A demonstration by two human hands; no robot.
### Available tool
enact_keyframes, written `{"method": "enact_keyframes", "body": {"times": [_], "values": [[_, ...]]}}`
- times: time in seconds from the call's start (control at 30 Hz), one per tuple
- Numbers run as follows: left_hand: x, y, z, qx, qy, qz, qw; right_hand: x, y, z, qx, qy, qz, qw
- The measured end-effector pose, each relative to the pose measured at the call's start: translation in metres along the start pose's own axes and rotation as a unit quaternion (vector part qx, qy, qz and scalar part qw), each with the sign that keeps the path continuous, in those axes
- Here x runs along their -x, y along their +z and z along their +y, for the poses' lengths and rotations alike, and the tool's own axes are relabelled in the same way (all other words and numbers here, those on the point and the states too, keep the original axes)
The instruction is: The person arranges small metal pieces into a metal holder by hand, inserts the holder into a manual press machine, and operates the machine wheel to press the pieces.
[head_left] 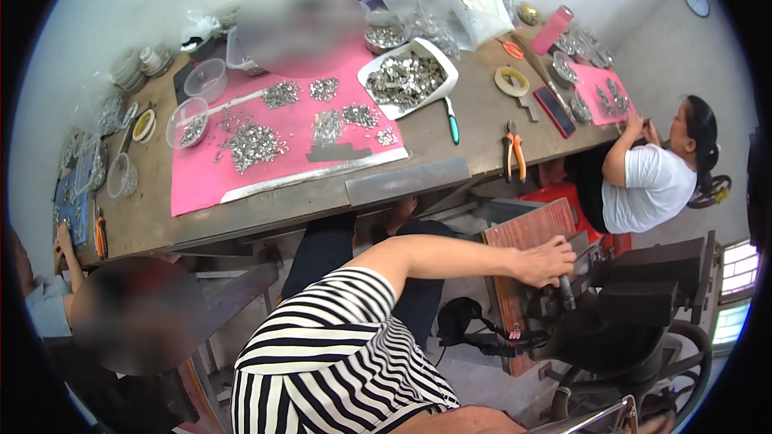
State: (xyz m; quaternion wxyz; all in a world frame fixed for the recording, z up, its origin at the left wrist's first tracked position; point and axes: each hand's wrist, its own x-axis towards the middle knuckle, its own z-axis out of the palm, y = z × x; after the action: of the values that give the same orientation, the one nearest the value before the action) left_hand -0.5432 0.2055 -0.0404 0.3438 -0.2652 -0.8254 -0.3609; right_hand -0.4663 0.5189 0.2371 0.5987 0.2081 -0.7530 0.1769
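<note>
Right of centre, at the dark grey cylindrical metal piece (568,293): left hand (547,262), back up, fingers bent and held close together at the piece's upper end. Can't tell if they grip it or only touch it. Right hand (661,424) mostly cut off by the lower rim; finger state can't be told.

Under and beside the left hand: reddish-brown wooden board (527,231). Just right of it: bulky black metal machine (651,273). Black strap with buckle (482,341) lies below the hand, across the lower board.

Left forearm runs back to a black-and-white striped shirt (338,337).

Farther out, brown worktop (474,141): orange-handled pliers (513,153) near its front edge, dark-screened red phone (555,111) up and right of them. Left of the pliers, green-handled tool (453,122), then a white scoop-shaped tray (447,72) full of small silvery metal pieces. Big pink sheet (193,186) carries several piles of silvery bits; grey flat metal strip (406,182) sits along the edge below it.

Far right: seated person in a white shirt (650,187), both hands at a smaller pink sheet (587,80).
</note>
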Motion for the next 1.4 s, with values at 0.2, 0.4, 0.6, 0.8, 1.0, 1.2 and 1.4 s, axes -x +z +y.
{"method": "enact_keyframes", "body": {"times": [0.2, 0.4, 0.6, 0.8, 1.0, 1.2, 1.4], "values": [[0.066, -0.104, 0.056, -0.075, -0.124, 0.06, 0.988, 0.115, 0.097, -0.129, -0.319, 0.142, -0.4, 0.848], [0.168, -0.229, 0.111, -0.258, -0.288, 0.163, 0.908, 0.174, 0.18, -0.265, -0.492, -0.07, -0.433, 0.752], [0.252, -0.297, 0.153, -0.35, -0.39, 0.185, 0.832, 0.198, 0.191, -0.373, -0.598, -0.144, -0.462, 0.639], [0.297, -0.321, 0.156, -0.35, -0.424, 0.185, 0.814, 0.235, 0.187, -0.424, -0.582, -0.172, -0.438, 0.663], [0.298, -0.33, 0.149, -0.338, -0.434, 0.228, 0.803, 0.246, 0.189, -0.444, -0.583, -0.164, -0.42, 0.676], [0.289, -0.332, 0.145, -0.386, -0.415, 0.182, 0.804, 0.251, 0.197, -0.453, -0.581, -0.119, -0.402, 0.697], [0.294, -0.327, 0.146, -0.423, -0.363, 0.208, 0.804, 0.258, 0.199, -0.459, -0.579, -0.127, -0.389, 0.705]]}}
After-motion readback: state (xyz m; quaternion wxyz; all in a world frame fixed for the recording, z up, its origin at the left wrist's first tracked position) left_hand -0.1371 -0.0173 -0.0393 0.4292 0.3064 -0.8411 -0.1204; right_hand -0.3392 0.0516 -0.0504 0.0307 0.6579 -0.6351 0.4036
